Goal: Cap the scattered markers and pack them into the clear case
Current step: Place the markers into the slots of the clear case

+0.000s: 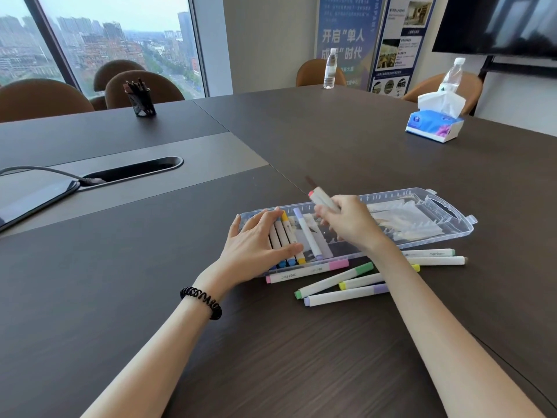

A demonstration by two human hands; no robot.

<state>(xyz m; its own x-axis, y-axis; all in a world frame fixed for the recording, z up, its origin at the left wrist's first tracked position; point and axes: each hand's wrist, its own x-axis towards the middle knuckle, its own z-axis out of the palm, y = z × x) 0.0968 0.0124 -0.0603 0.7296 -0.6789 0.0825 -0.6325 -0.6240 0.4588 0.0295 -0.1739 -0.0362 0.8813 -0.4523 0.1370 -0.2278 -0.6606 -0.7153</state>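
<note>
The clear case (446, 224) lies open on the dark table. Several capped markers (286, 236) lie side by side in its left end, and a purple-capped marker (307, 233) lies slanted just to their right. My left hand (259, 239) rests flat on the packed row, fingers straight. My right hand (349, 221) grips a white marker with a red end (321, 199) above the case. In front of the case lie loose capped markers: a pink one (304, 271), a green one (331, 280), a yellow one (361, 282), a purple one (343, 297) and two more (434, 257) at the right.
A tissue pack (434, 122) and a water bottle (450, 76) stand at the far right, another bottle (330, 69) at the far edge. A black pen cup (141, 99) stands far left. A cable slot (135, 168) and a tablet (33, 197) sit at the left.
</note>
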